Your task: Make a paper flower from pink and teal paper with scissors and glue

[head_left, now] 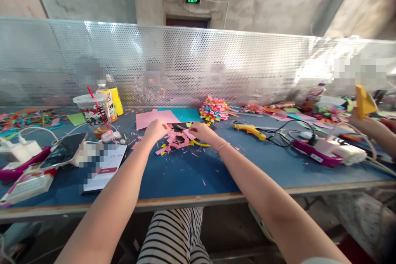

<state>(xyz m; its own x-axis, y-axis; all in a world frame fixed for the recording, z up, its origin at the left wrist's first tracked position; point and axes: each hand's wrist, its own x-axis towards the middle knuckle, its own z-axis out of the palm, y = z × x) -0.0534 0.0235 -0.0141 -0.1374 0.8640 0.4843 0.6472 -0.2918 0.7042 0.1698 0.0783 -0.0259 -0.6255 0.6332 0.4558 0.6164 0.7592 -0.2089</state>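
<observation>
My left hand is closed in a pinch above the table, at the left side of a pile of pink paper scraps. What its fingertips hold, if anything, is too small to make out. Opposite it, my right hand pinches a small piece of pink paper over the same pile. Just beyond my hands lie a pink paper sheet and a blue paper sheet. A fluffy ball of pink and multicoloured paper strips sits behind my right hand.
To the right lie a yellow-handled glue gun and a purple power strip with cables. At left are a plastic cup, a bottle and phones. A perforated metal screen stands behind. Another person's hand holds yellow paper.
</observation>
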